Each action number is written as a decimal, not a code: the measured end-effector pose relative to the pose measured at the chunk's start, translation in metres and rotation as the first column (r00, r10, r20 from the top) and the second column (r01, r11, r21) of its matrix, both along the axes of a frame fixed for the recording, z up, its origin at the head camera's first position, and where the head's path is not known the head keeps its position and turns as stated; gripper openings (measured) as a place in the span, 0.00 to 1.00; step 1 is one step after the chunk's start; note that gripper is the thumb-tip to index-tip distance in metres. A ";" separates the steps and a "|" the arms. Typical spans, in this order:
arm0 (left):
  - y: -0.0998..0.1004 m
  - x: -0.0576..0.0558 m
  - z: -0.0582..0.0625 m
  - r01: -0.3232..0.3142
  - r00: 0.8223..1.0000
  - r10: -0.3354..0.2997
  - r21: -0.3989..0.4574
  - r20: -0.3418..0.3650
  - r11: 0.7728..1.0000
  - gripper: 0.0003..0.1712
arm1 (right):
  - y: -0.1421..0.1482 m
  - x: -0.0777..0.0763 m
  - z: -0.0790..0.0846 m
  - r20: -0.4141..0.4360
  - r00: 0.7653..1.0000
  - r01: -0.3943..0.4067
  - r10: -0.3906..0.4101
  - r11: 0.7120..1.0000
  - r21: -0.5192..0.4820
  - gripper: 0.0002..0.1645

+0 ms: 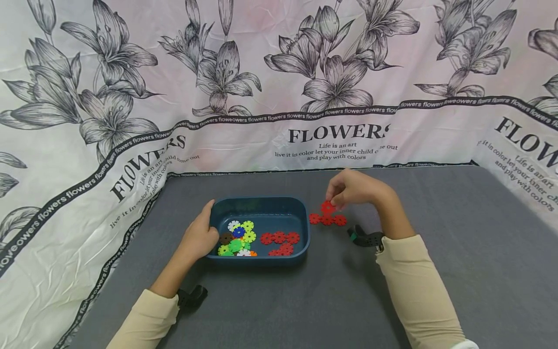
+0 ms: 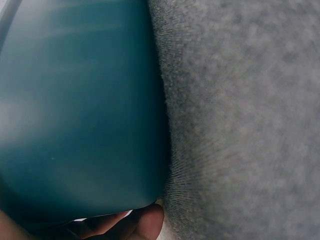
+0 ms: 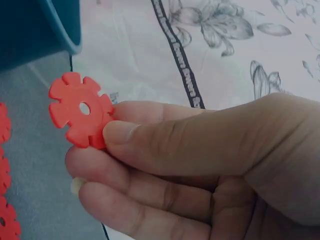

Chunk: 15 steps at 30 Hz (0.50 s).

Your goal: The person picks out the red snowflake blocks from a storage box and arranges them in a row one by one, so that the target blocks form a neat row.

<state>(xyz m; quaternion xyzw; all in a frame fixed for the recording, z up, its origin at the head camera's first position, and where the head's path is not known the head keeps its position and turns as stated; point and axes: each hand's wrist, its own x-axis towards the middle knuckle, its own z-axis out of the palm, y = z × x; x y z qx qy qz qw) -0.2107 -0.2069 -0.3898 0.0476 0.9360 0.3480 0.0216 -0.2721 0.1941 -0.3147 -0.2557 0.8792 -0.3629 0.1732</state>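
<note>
My left hand [image 1: 199,236] grips the left end of a dark blue plastic tub [image 1: 257,261]. In the left wrist view its fingertips [image 2: 150,221] show at the tub's end, near the cloth. Between thumb and fingers my right hand [image 3: 175,160] pinches a red notched disc [image 3: 74,107] with a hole in its middle. Seen from the head, this disc hangs just above a row of three red discs [image 1: 327,220], right of the tub. Whether it touches the row I cannot tell. Inside the tub lie more red discs [image 1: 279,237] on the right and mixed-colour discs [image 1: 236,245] on the left.
A dark grey cloth [image 1: 270,310] covers the table. Behind it and at the left hangs a white floral sheet [image 1: 244,145] with printed words. Black straps with small devices [image 1: 365,237] sit at both wrists.
</note>
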 end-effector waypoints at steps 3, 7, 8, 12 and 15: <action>0.000 0.000 0.000 -0.002 1.000 0.002 -0.001 -0.007 1.000 0.46 | 0.006 -0.002 -0.002 0.024 1.000 0.018 -0.018 1.000 0.024 0.05; 0.001 0.000 0.000 -0.006 1.000 0.006 -0.002 -0.011 1.000 0.46 | 0.015 -0.006 -0.007 0.070 0.997 0.040 -0.043 0.998 0.047 0.06; 0.001 0.000 0.000 -0.005 1.000 0.005 -0.004 -0.011 1.000 0.46 | 0.018 -0.006 -0.008 0.078 0.996 0.044 -0.049 0.998 0.053 0.06; 0.000 0.000 0.000 -0.001 1.000 0.001 -0.007 -0.011 1.000 0.46 | 0.026 -0.008 -0.014 0.101 0.993 0.061 -0.068 0.996 0.067 0.06; 0.000 0.000 -0.001 0.001 1.000 -0.001 -0.008 -0.015 1.000 0.46 | 0.032 -0.009 -0.017 0.108 0.991 0.072 -0.080 0.994 0.083 0.07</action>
